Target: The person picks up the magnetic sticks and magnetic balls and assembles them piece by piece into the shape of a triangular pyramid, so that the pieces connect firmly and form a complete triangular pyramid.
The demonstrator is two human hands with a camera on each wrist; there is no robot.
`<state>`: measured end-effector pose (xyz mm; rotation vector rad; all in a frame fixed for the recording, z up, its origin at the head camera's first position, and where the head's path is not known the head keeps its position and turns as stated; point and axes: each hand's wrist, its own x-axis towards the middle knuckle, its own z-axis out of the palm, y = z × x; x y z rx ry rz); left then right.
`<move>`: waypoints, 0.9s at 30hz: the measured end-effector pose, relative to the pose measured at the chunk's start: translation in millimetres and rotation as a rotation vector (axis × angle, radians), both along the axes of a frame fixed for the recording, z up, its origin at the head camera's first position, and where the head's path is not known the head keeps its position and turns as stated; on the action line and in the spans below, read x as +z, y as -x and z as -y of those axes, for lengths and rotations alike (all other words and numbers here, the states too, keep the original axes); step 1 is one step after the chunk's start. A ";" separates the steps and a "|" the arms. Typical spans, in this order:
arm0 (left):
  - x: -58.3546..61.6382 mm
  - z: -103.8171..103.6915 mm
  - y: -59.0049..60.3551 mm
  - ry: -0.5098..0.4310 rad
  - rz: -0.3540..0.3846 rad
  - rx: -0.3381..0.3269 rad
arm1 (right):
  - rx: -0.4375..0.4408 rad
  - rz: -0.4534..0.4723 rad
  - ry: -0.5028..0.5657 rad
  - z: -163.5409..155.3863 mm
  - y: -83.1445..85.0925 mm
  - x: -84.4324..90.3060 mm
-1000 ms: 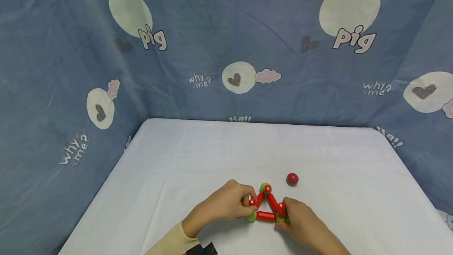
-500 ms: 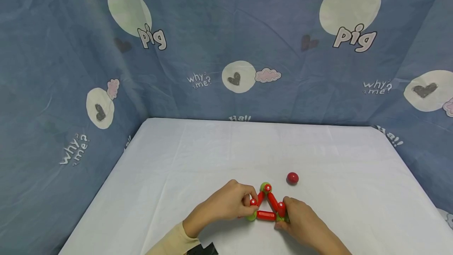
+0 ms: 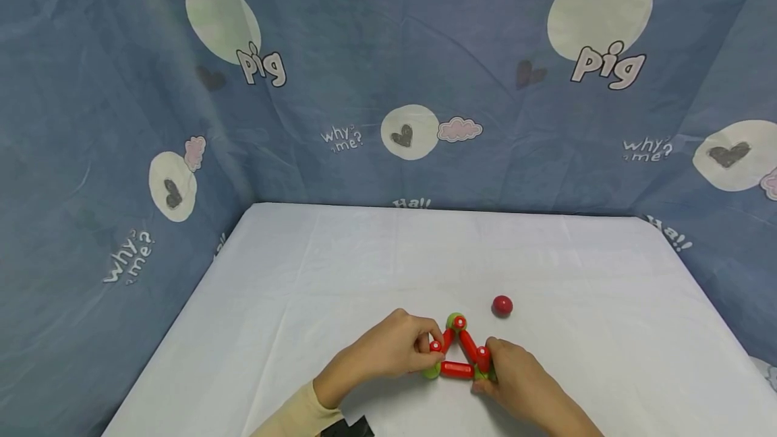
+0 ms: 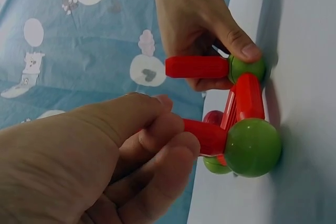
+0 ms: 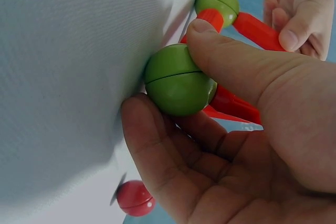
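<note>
A triangle of red rods (image 3: 456, 369) and green balls lies on the white cloth, with a red rod standing up from each corner. My left hand (image 3: 394, 349) pinches the upright red rod (image 4: 207, 137) at the left corner between thumb and fingers; its lower end meets a green ball (image 4: 253, 148). At the right corner, my right hand (image 3: 522, 380) grips a green ball (image 5: 176, 82), thumb on one side and fingers on the other. Another upright rod (image 3: 483, 359) rises from that ball. The far corner's green ball (image 3: 452, 319) is untouched.
A loose red ball (image 3: 502, 305) lies just beyond the triangle, to the right. White cloth (image 3: 340, 248) covers the table, and a blue printed curtain (image 3: 340, 73) hangs behind it and along the sides. A black object (image 3: 348, 427) shows below the left sleeve.
The upright rod in my left hand has tilted slightly to the right, and the left fingers have moved with it. My right hand and the loose red ball stay in place.
</note>
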<state>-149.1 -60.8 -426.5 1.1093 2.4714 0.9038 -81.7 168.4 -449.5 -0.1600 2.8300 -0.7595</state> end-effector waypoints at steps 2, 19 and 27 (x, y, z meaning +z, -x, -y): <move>-1.7 0.9 0.7 0.014 -0.001 0.000 | 0.005 -0.002 0.001 -0.6 0.0 -0.7; -45.4 22.5 -6.0 -0.055 0.048 0.050 | 0.016 -0.014 0.004 -4.8 -0.3 -1.1; -62.4 16.8 -7.4 -0.216 0.039 0.059 | 0.032 -0.004 0.023 -5.8 -0.2 -0.7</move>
